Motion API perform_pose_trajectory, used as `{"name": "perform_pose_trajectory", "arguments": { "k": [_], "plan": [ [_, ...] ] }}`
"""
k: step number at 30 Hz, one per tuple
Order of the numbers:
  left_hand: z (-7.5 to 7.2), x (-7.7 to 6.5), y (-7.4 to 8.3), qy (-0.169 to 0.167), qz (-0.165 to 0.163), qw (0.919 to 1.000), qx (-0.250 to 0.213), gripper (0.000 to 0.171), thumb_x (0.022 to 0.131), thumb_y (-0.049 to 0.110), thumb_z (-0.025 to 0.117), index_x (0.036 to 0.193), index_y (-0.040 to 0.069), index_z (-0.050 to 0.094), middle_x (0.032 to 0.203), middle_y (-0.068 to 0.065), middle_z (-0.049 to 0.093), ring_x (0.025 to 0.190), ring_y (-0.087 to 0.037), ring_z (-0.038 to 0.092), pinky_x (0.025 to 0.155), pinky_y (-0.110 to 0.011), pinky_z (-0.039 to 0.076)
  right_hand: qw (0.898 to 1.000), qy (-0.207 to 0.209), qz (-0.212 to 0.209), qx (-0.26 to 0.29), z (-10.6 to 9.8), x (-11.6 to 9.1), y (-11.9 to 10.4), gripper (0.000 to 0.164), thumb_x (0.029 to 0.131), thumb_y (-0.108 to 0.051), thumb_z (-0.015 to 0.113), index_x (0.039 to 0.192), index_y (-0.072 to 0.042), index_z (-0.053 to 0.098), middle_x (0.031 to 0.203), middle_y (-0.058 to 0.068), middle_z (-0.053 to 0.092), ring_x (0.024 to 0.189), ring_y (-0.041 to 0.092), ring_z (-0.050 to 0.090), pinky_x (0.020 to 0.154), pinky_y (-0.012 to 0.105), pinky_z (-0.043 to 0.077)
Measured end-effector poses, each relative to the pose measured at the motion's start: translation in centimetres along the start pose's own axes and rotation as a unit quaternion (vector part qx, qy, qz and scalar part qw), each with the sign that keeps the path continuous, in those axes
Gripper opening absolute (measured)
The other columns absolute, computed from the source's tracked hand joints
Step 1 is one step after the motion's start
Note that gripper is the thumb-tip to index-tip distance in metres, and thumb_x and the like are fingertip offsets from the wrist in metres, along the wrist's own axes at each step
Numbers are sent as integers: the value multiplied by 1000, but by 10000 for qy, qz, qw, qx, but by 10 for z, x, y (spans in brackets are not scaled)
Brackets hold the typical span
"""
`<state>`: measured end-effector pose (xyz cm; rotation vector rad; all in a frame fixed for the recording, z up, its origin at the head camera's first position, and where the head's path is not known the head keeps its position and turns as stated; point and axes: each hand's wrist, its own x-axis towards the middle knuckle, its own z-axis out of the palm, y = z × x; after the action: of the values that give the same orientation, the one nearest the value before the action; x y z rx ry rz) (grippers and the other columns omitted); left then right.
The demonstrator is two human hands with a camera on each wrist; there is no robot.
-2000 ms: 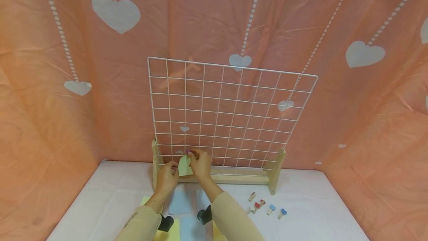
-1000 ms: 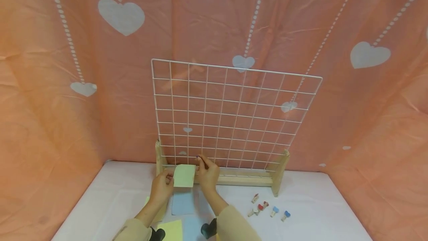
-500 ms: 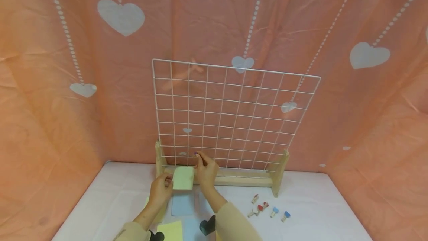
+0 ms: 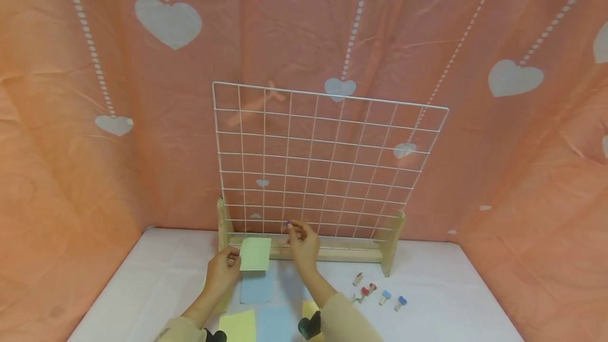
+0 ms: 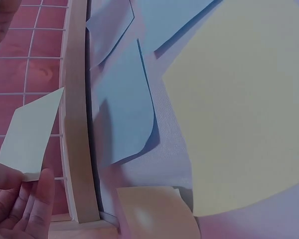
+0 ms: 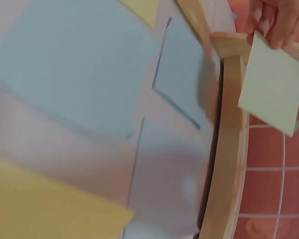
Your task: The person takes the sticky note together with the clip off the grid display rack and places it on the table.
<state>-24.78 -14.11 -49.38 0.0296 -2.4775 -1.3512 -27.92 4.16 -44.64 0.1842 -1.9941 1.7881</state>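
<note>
My left hand pinches a pale green sticky note by its left edge, in front of the lower left of the white wire grid. In the left wrist view the thumb and fingers hold the note's lower edge. To the right, apart from the note, my right hand holds a small purple-topped clothespin between thumb and fingertips, near the lower grid wires. Most of the clothespin is hidden by the fingers. The right wrist view shows the note hanging from the left hand.
The grid stands in a wooden base. Blue sheets and yellow sheets lie on the white table in front. Several small heart clothespins lie at the right. A pink heart-patterned curtain hangs behind.
The right hand has drawn away from the note to the right, with the clothespin still in its fingers. The left hand has brought the note slightly left and down, away from the grid.
</note>
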Motion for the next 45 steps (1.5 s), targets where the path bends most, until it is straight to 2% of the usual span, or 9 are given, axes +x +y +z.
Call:
{"name": "perform_pose_trajectory", "arguments": {
  "k": [4,11,18,22,26,32,35,41,45],
  "plan": [
    [-3,-2,-2,-59,-62,10000,50,9,86,-5,57,92,-7,63,85,-19,67,76,-28,66,65,-28,52,9998,-71,92,-139,-12,-1,1,15,87,6,62,99,15,63,86,32,67,57,41,63,49,13,48],
    [-6,-4,-3,-123,-23,9999,109,10,87,-3,59,93,-9,63,86,-20,66,75,-28,65,61,-27,51,9995,-114,92,-270,-29,-3,9,15,87,5,62,100,14,63,89,32,67,55,2,58,52,19,53],
    [-6,-7,-2,-112,-112,9998,108,11,87,-2,56,94,-8,63,86,-18,66,74,-24,64,61,-26,50,9986,-27,16,-529,-39,-3,23,13,86,7,63,96,15,63,87,31,67,56,31,65,50,14,50],
    [-7,-9,-3,-93,-188,9996,162,12,88,-1,56,94,-8,64,86,-17,67,75,-22,63,64,-26,50,9979,-25,120,-636,-45,-2,47,14,87,3,64,98,12,65,88,29,68,55,17,64,51,24,54],
    [-9,-11,-2,-68,-82,9998,161,12,87,-1,57,94,-8,64,85,-18,67,73,-23,64,63,-26,50,9974,35,82,-720,-53,-4,61,14,87,-1,66,97,9,66,87,25,70,54,7,61,51,21,53],
    [-15,-15,-4,-86,-130,9997,198,10,87,-1,57,92,-7,63,85,-19,67,75,-26,66,61,-25,50,9951,86,-662,-731,-70,-7,71,13,87,-9,68,94,3,69,79,15,71,52,8,60,46,17,49],
    [-18,-17,-7,-142,-257,9993,230,10,87,0,57,92,-7,63,86,-18,68,73,-23,65,60,-24,49,9943,35,-777,-726,-78,-8,75,14,88,-11,67,94,2,69,79,12,71,51,4,58,45,18,49],
    [-25,-22,-11,-273,-349,9988,220,12,88,0,56,95,-8,62,87,-18,67,71,-20,64,58,-23,49,9926,47,-266,-1185,-92,-11,80,10,85,-6,69,93,1,69,82,17,71,55,19,63,48,17,49],
    [-29,-27,-11,-312,-462,9982,239,12,88,1,57,95,-8,63,87,-19,67,69,-17,64,58,-23,49,9896,-47,-7,-1437,-101,-15,82,10,86,-8,70,92,-1,70,83,14,72,59,12,63,52,14,49]
  ]
}}
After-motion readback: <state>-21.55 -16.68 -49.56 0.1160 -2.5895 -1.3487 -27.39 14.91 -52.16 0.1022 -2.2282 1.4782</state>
